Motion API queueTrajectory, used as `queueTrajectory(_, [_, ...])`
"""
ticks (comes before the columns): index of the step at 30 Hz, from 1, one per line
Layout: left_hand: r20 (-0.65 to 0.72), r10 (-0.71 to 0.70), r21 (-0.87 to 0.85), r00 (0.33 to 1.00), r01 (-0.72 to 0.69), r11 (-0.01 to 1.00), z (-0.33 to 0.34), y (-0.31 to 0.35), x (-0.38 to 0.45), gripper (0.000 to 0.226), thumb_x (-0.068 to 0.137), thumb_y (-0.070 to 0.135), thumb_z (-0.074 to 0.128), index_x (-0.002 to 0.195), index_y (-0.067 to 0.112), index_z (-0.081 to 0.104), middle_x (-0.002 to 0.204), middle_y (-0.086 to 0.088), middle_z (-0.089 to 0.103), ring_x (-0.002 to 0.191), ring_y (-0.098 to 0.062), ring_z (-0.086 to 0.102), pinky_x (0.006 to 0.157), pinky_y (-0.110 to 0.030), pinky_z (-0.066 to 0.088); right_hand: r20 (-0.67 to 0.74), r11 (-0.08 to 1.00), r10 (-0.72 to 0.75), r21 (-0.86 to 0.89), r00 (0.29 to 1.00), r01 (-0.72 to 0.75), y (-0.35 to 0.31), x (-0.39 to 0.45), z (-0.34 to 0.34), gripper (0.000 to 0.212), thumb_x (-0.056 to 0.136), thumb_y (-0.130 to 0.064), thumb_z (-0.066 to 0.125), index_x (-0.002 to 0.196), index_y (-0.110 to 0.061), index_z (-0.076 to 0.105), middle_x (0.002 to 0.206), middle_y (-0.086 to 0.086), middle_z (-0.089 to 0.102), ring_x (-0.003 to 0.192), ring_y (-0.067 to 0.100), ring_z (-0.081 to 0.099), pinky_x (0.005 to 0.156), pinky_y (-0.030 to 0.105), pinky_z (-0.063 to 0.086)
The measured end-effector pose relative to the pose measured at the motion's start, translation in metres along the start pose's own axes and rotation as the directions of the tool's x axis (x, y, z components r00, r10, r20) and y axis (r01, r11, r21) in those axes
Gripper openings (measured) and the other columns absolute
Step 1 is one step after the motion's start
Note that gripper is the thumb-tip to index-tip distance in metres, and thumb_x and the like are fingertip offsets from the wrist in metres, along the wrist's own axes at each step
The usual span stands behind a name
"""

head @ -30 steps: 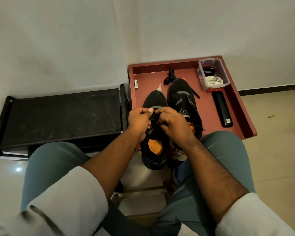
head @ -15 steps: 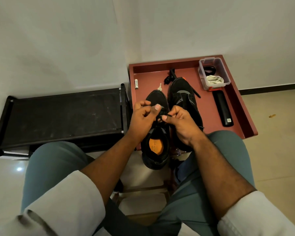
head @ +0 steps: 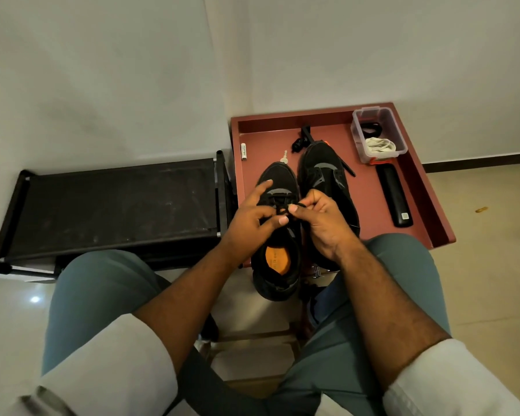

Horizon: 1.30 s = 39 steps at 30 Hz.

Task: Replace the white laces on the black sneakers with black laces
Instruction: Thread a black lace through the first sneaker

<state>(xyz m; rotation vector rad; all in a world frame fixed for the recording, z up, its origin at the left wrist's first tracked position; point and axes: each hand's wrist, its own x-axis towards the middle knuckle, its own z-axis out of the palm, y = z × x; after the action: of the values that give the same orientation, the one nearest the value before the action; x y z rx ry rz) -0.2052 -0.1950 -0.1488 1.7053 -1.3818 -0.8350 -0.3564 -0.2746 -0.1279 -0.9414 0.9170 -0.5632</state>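
Your red tray-like surface (head: pixel 418 187) carries both black sneakers side by side: the left sneaker (head: pixel 278 265) overhangs the near edge toward your knees with its orange insole showing, and the right sneaker (head: pixel 327 169) sits further in. At the far right corner a clear plastic box (head: pixel 398 130) holds a pale bundle, probably the removed white laces (head: pixel 379 145), with something black behind it.

The main risk, as I judge it, is the black lace (head: pixel 281 210) slipping loose before the knot is set, since black on black makes the loops hard to follow in this dim light. Pull unevenly and one end may run back through the eyelets. The overhanging sneaker could also tip off the edge if you tug toward yourself.

Your left hand (head: pixel 252 223) is partly spread, forefinger lifted toward the toe, while its thumb (head: pixel 281 220) presses at the lace over the tongue; whether it truly pinches the lace I cannot tell. Your right hand (head: pixel 321 223) has its fingers curled, thumb and forefinger nipping the lace. The two hands meet almost thumb to thumb.
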Motion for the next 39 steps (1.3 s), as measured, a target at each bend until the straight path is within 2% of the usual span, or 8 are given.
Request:
queueTrajectory(8, [-0.166,-0.301,-0.151,0.939,0.278,0.949,-0.030,-0.030,-0.025,0.025,0.089,0.003,0.062,0.065,-0.001,0.064,0.130,0.003,0.053,0.132,-0.013,0.041,0.111,-0.039,0.037,-0.355,0.747,-0.265,-0.663,0.897,-0.041,-0.001,0.002,-0.034,0.022,0.085,-0.016,0.071,0.073,-0.014,0.052,0.075,0.005,0.063,0.069,0.022,0.062,0.066,0.039,0.055])
queueTrajectory(14, [-0.237,-0.567,-0.384,0.789,0.460,0.800,-0.020,-0.038,-0.031,0.021,0.089,0.009,0.065,0.069,0.011,0.069,0.147,-0.002,0.045,0.135,-0.017,0.041,0.114,-0.040,0.031,-0.537,0.839,-0.211,-0.529,0.817,-0.130,0.004,0.007,-0.038,0.027,0.084,-0.008,0.072,0.070,-0.015,0.050,0.081,0.011,0.066,0.074,0.027,0.070,0.064,0.042,0.061])
queueTrajectory(19, [-0.199,-0.675,-0.611,0.711,0.448,0.652,-0.018,-0.038,-0.024,0.054,0.088,0.001,0.065,0.137,0.017,0.049,0.086,-0.009,0.070,0.087,-0.016,0.066,0.098,-0.040,0.050,-0.594,0.875,-0.172,-0.459,0.785,-0.155,0.000,0.008,-0.044,0.028,0.082,-0.003,0.073,0.069,-0.014,0.051,0.085,0.014,0.068,0.073,0.025,0.071,0.062,0.043,0.062])
queueTrajectory(22, [-0.170,-0.712,-0.569,0.681,0.522,0.636,-0.019,-0.040,-0.028,0.038,0.088,0.006,0.067,0.125,0.010,0.055,0.101,-0.010,0.069,0.101,-0.020,0.066,0.089,-0.039,0.054,-0.591,0.863,-0.186,-0.481,0.785,-0.158,0.001,0.007,-0.043,0.027,0.080,-0.004,0.075,0.069,-0.014,0.053,0.082,0.014,0.068,0.077,0.029,0.071,0.062,0.045,0.062])
queueTrajectory(26, [-0.181,-0.622,-0.268,0.762,0.570,0.776,-0.013,-0.045,-0.041,0.012,0.085,0.016,0.072,0.074,0.012,0.069,0.131,-0.007,0.051,0.130,-0.023,0.043,0.099,-0.032,0.037,-0.478,0.812,-0.251,-0.577,0.842,-0.086,-0.002,-0.005,-0.036,0.025,0.079,-0.018,0.079,0.095,-0.012,0.061,0.098,0.008,0.066,0.094,0.026,0.066,0.081,0.043,0.058])
queueTrajectory(29, [-0.261,-0.441,0.057,0.859,0.470,0.881,-0.007,-0.034,-0.047,0.031,0.080,0.027,0.075,0.108,0.018,0.064,0.148,-0.009,0.031,0.136,-0.030,0.031,0.105,-0.041,0.034,-0.259,0.496,-0.446,-0.868,0.856,-0.005,-0.001,-0.029,-0.016,0.054,0.076,-0.035,0.080,0.123,-0.022,0.057,0.116,-0.004,0.053,0.109,0.014,0.048,0.091,0.031,0.043])
queueTrajectory(33, [-0.072,-0.235,0.289,0.969,0.246,0.925,0.009,-0.005,-0.042,0.071,0.074,0.048,0.069,0.138,0.033,0.042,0.144,0.003,0.040,0.127,-0.025,0.042,0.103,-0.048,0.040,-0.074,0.412,-0.198,-0.911,0.977,0.014,0.026,-0.043,0.013,0.037,0.083,-0.018,0.070,0.120,-0.020,0.063,0.112,0.003,0.067,0.105,0.022,0.062,0.089,0.034,0.050])
queueTrajectory(39, [-0.068,-0.252,0.186,0.965,0.261,0.947,0.002,-0.009,-0.028,0.048,0.080,0.010,0.066,0.126,0.021,0.059,0.115,-0.003,0.063,0.098,-0.018,0.063,0.088,-0.035,0.054,-0.056,0.416,-0.257,-0.907,0.965,0.059,0.025,-0.031,0.026,0.034,0.089,-0.003,0.051,0.113,-0.018,0.070,0.108,0.003,0.071,0.101,0.020,0.065,0.088,0.029,0.050])
